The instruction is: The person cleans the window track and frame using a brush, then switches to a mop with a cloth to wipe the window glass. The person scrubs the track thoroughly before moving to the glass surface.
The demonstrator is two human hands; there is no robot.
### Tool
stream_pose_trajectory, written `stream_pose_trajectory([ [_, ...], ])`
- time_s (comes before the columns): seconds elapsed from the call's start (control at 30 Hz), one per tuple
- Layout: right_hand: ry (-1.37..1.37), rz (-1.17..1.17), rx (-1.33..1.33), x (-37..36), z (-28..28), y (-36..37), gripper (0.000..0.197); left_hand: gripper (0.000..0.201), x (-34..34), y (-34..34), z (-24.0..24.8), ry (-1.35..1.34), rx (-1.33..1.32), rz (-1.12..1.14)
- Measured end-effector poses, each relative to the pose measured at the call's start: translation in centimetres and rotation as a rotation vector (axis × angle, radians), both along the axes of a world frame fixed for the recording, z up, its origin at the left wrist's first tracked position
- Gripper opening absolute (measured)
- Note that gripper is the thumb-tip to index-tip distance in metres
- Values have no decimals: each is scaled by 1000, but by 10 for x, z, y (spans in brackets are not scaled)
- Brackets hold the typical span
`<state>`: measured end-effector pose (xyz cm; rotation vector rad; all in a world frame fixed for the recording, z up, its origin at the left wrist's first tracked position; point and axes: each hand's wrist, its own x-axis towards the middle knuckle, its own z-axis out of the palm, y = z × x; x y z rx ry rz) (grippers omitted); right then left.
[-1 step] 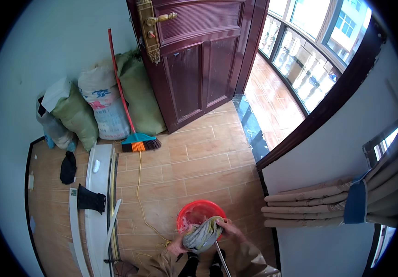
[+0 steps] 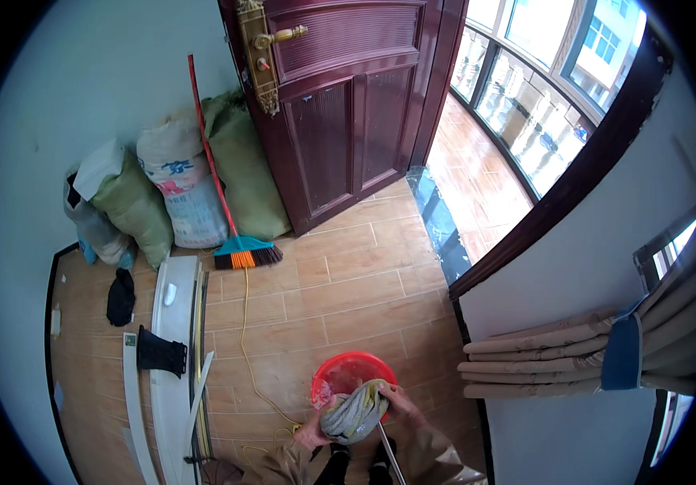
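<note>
Both hands grip a mop by its bunched, wet-looking grey head [image 2: 353, 414], which has yellowish streaks. My left hand [image 2: 312, 431] clasps the left side of the bundle, and my right hand [image 2: 399, 399] presses its upper right edge with curled fingers. Below the head, a thin metal pole [image 2: 391, 454] slants toward my feet. The mop head hangs over the near rim of a red basin [image 2: 374, 356], hiding part of it. Cloudy, pinkish-looking water [image 2: 348, 377] shows inside the basin.
A yellow cord [image 2: 244, 339] runs along the tiled floor left of the basin. White boards [image 2: 172, 323] and a black plastic piece [image 2: 160, 352] lie further left. A broom [image 2: 243, 249] leans on stuffed sacks [image 2: 194, 194] beside an open door [image 2: 332, 121]. Tied curtains [image 2: 542, 356] hang right.
The view has shifted very slightly. Both hands keep the same grip on the mop head.
</note>
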<state>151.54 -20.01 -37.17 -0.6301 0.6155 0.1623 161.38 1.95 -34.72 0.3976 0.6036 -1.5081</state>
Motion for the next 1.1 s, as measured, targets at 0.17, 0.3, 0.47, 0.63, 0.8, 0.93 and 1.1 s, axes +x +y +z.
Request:
stream_pose_trajectory([
  [0.17,-26,-365,385,0,29,53,59,66,-15,0,27,56,-39,146],
  [0.3,-170,-429,511,1,52,66,67,62,-26,9,18,217,-185,192],
  [0.47,-35,-365,380,18,66,51,39,62,-24,24,6,-34,50,-13],
  [0.63,141,-42,24,42,64,37,15,68,6,-3,75,-688,82,-327],
  [0.8,251,100,-522,66,60,47,19,98,14,-12,81,-1469,198,-496],
  [0.93,332,215,-965,70,73,56,33,91,21,-29,121,-1616,335,-910],
  [1.1,396,429,-1399,72,65,73,44,74,11,-20,133,-1769,463,-1190],
])
